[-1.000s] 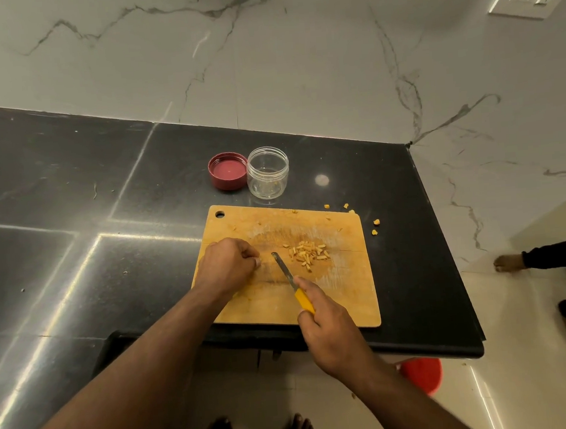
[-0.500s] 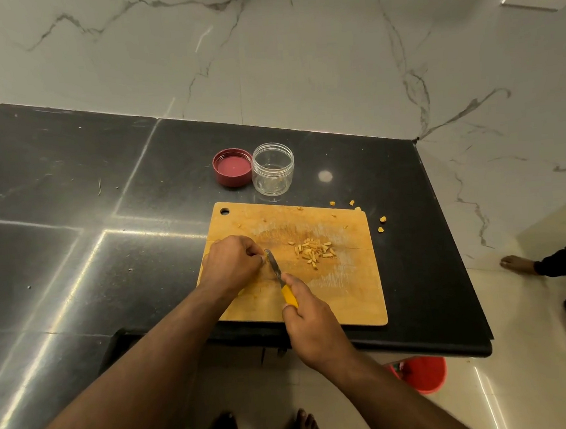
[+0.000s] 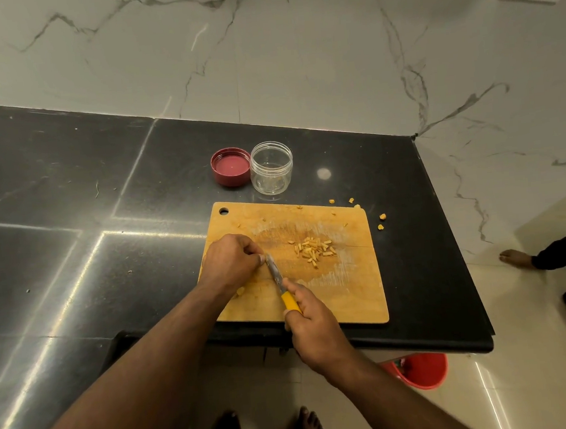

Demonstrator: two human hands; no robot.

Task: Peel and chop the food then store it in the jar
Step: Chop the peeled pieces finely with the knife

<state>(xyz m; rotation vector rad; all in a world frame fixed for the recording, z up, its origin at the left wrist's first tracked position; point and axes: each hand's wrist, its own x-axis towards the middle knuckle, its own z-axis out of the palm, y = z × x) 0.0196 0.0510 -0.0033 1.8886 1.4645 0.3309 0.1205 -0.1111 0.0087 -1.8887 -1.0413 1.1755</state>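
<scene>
On the cutting board [image 3: 349,297], my right hand [image 3: 312,327] grips the knife [image 3: 278,282] — blade against my curled left hand [image 3: 231,262], whose grasp I cannot tell — left of the chopped pieces [image 3: 313,250].

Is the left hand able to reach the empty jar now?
Probably yes. The jar stands open beyond the cutting board, nothing between, but the left hand is curled by the knife blade.

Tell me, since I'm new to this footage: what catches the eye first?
The wooden cutting board at the black counter's near edge, where the left hand holds food against a yellow-handled knife gripped by the right hand. A pile of chopped pieces lies mid-board. Behind stand a clear jar and its red lid.
</scene>
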